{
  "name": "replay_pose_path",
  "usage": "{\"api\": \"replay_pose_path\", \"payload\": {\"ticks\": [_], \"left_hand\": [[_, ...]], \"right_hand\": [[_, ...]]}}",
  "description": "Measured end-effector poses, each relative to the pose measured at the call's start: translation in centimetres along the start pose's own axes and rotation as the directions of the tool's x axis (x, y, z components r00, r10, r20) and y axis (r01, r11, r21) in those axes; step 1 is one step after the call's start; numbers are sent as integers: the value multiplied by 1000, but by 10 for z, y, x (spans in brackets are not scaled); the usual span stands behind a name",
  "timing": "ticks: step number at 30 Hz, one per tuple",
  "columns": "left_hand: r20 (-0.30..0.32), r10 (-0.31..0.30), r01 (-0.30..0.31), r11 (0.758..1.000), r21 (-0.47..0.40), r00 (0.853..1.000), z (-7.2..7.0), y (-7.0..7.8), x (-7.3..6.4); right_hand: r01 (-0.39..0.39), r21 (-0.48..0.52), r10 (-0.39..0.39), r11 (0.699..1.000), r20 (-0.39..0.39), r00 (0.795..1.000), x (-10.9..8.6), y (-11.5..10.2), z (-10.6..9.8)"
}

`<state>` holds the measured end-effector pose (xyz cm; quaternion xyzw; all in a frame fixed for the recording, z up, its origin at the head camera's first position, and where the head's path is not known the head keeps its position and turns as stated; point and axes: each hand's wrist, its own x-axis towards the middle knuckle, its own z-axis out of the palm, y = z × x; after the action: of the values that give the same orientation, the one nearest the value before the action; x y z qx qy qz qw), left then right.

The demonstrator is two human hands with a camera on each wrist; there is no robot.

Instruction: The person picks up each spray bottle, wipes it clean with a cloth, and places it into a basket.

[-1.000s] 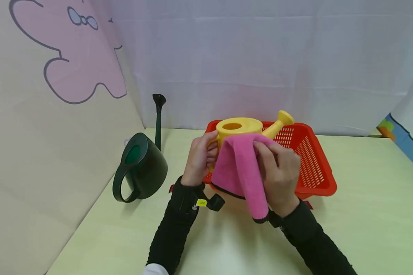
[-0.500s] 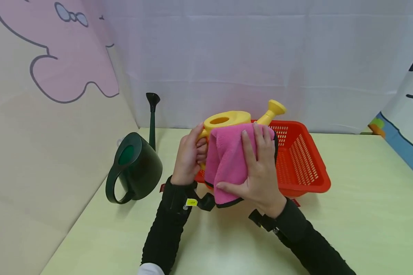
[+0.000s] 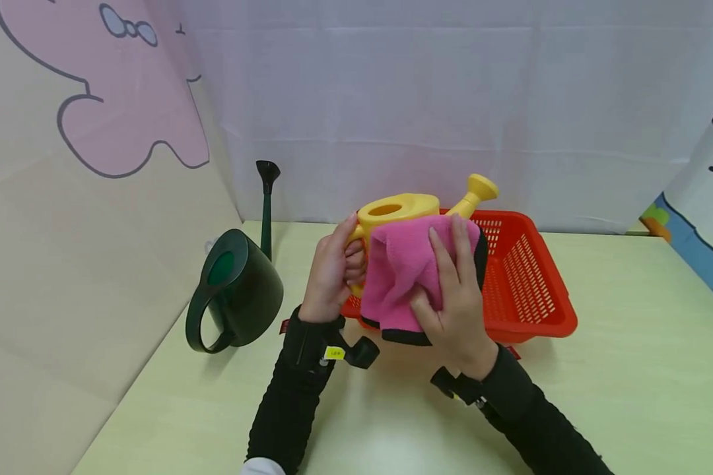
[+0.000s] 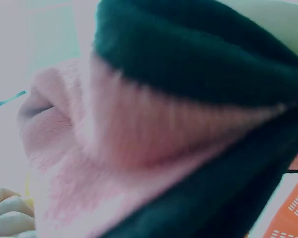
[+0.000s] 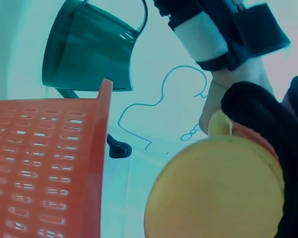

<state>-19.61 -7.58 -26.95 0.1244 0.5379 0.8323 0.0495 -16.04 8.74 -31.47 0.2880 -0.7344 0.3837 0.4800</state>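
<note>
A yellow watering can (image 3: 424, 203) is held in the air in front of a red basket, its spout up to the right. My left hand (image 3: 331, 274) grips its handle, fingers curled round. A pink cloth (image 3: 392, 264) with black edging lies over the can's near side, and my right hand (image 3: 460, 316) presses it there with extended fingers, thumb pushed into a fold. In the left wrist view the cloth (image 4: 64, 148) hides most of the can. The right wrist view shows the can's round bottom (image 5: 213, 188) from below.
The red perforated basket (image 3: 523, 280) stands on the pale table (image 3: 630, 369) behind the hands. At left, a dark green watering can (image 3: 255, 297) with a long spout (image 3: 266, 224) stands near the side wall. A white curtain (image 3: 428, 99) closes off the back.
My right hand goes from pinching the hanging cloth to spreading it flat against the can, then its thumb draws inward, bunching the cloth. The can's spout has tipped slightly upward.
</note>
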Motion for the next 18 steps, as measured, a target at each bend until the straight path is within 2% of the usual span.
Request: {"api": "replay_pose_path", "payload": {"ticks": [2,5,8,10,14,18], "left_hand": [[4,0,0,1000,2,1000,0,0,-1],[2,-7,7,1000,-1,1000,-1,1,-2],[2,-24,24,1000,-9,1000,-1,3,-2],[2,-36,36,999,-14,999,0,3,-3],[1,-50,50,998,-22,999,0,3,-4],[10,-47,47,999,-22,999,1,2,-3]], "right_hand": [[-9,49,12,999,-68,998,2,0,-1],[-23,106,42,994,-182,982,7,1,-3],[-48,133,77,990,-227,971,10,3,-7],[-64,126,88,990,-197,977,12,4,-9],[-72,53,76,996,-74,994,10,3,-9],[-5,-83,4,997,-14,1000,6,-4,-5]]}}
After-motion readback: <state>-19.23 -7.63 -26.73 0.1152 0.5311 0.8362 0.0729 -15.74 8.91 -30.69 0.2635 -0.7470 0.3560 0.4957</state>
